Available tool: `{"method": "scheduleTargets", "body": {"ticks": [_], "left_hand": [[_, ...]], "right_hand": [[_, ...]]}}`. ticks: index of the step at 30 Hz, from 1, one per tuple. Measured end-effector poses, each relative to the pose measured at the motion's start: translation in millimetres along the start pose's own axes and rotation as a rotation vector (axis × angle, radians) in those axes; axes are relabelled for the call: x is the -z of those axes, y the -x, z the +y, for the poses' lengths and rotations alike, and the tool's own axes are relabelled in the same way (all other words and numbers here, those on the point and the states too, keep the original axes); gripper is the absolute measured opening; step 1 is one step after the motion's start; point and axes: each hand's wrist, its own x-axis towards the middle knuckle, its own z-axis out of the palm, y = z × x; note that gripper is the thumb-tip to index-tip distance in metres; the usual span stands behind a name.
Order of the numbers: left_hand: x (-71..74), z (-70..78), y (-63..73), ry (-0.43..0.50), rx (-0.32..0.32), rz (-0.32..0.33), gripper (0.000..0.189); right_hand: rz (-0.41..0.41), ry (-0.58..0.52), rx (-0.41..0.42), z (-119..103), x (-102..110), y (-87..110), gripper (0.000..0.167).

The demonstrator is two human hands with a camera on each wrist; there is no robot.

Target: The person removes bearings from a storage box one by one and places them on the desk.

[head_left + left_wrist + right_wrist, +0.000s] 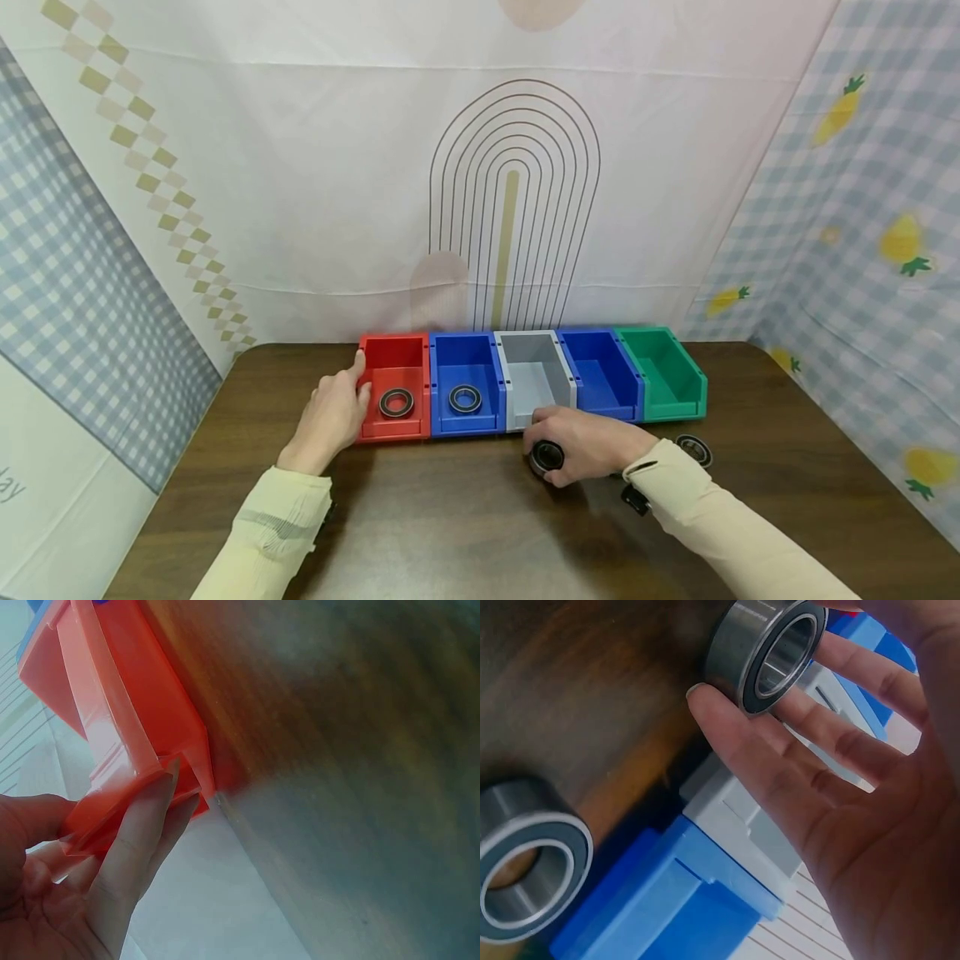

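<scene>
My left hand grips the left side wall of the red bin, its thumb and fingers on either side of the plastic in the left wrist view. A ball bearing lies flat in this bin. A second bearing lies in the blue bin beside it. In front of the grey bin, my right hand holds a thick bearing between thumb and fingers, close over the table and tilted. Another bearing is near a blue bin's front in the right wrist view.
A second blue bin and a green bin finish the row at the right. On the brown table, a bearing lies in front of the green bin. A patterned cloth hangs behind the row.
</scene>
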Motion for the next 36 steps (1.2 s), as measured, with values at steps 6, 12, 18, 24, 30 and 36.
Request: {"method": "scheduleTargets", "body": {"ticks": [6,12,18,24,30,36], "left_hand": [[2.4,-0.3,-0.1,0.003,0.003,-0.001,0.061],[4.0,-0.8,-0.5,-0.001,0.007,0.001,0.061],[5.9,-1.1,-1.0,-0.007,0.002,0.006,0.061],[6.2,-1.6,-1.6,-0.008,0.004,0.001,0.062],[2.3,-2.0,-0.2,0.009,0.016,-0.023,0.064],[-0.3,0.8,-0.2,0.012,0.016,-0.022,0.064]], "right_hand": [[0.000,0.010,0.014,-0.6,-5.7,-3.2,0.031],[0.016,0.048,0.035,-2.2,-8.2,-5.5,0.032],[0.037,0.078,0.022,-4.7,-8.7,-6.4,0.032],[0.042,0.061,-0.017,-4.5,-8.6,-4.5,0.037],[0.142,-0.016,-0.061,5.1,-4.9,8.0,0.039],[0.418,-0.079,-0.201,40.6,3.4,38.5,0.026]]}}
